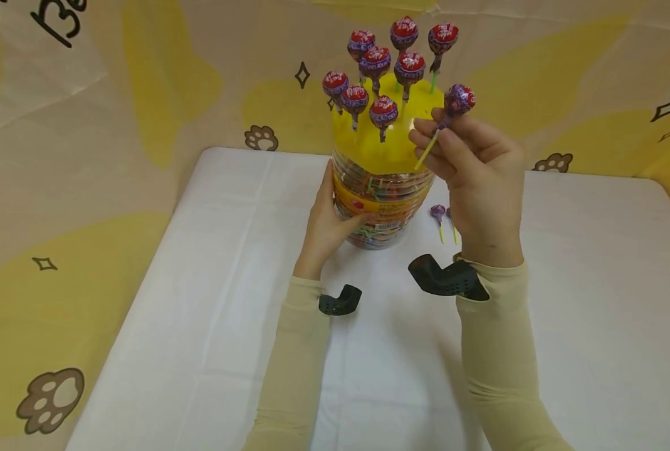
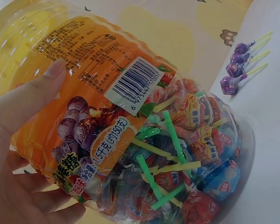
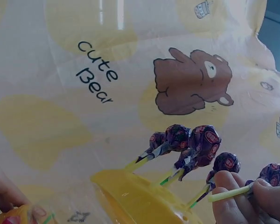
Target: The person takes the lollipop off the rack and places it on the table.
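Note:
A clear plastic candy jar (image 1: 391, 188) with an orange label stands on the table, packed with wrapped lollipops. Its yellow lid (image 1: 376, 153) has several lollipops (image 1: 383, 111) upright in it, red and purple heads on top. My left hand (image 1: 326, 222) holds the jar from the left, thumb across the label (image 2: 100, 60) and fingers round the side. Beside the lid's right edge, my right hand (image 1: 484, 169) pinches a purple-and-red lollipop (image 1: 459, 100). The lollipop's yellow stick (image 3: 231, 193) slants downward, its free end beside the lid in the head view.
Several purple lollipops (image 2: 233, 70) with yellow sticks lie on the white tabletop (image 1: 233, 313) to the right of the jar, partly hidden by my right hand in the head view. Behind the table hangs a yellow-patterned cloth (image 1: 171, 81) with a cartoon bear (image 3: 191, 84).

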Available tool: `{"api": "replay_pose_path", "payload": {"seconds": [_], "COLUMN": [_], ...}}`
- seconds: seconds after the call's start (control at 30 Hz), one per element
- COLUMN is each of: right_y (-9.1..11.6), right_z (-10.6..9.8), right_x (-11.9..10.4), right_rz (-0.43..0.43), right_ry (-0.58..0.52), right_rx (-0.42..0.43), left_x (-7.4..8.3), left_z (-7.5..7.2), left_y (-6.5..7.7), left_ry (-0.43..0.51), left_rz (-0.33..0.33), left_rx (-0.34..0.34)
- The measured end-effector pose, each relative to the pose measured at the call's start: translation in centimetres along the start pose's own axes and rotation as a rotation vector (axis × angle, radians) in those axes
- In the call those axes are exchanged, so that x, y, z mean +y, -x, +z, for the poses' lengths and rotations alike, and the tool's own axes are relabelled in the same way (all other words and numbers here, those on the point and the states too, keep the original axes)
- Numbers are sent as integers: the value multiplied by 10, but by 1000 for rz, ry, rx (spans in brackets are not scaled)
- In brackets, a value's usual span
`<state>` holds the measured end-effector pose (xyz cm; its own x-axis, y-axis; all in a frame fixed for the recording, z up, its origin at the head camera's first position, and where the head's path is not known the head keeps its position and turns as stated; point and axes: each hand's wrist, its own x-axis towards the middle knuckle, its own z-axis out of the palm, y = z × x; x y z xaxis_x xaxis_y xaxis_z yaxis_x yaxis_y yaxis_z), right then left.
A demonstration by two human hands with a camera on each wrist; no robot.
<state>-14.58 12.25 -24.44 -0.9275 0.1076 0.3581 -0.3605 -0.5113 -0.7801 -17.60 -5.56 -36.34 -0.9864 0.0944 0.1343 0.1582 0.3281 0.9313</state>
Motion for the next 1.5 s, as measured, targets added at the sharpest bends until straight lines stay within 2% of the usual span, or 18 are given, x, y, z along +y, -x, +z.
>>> {"api": "replay_pose_path", "payload": {"seconds": [0.17, 0.47, 0.8, 1.17, 1.27, 1.5], "right_y": [3, 11, 20, 20, 20, 16], "right_z": [-15, -45, -81, -119, -128, -148], "right_x": [-4, -3, -1, 4, 5, 12], "right_rz": [84, 155, 199, 214, 210, 206], "right_ry": [-71, -145, -171, -302, -290, -173], "right_rx": [-9, 34, 67, 122, 137, 189], "left_x": [0, -3, -3, -2, -2, -1], "left_z": [2, 2, 3, 2, 2, 0], "left_y": [0, 1, 2, 1, 1, 0], "left_ry": [-1, 11, 10, -8, -10, -1], "left_rz": [15, 25, 38, 34, 32, 39], "left_rx": [3, 1, -3, -2, -3, 4]}}
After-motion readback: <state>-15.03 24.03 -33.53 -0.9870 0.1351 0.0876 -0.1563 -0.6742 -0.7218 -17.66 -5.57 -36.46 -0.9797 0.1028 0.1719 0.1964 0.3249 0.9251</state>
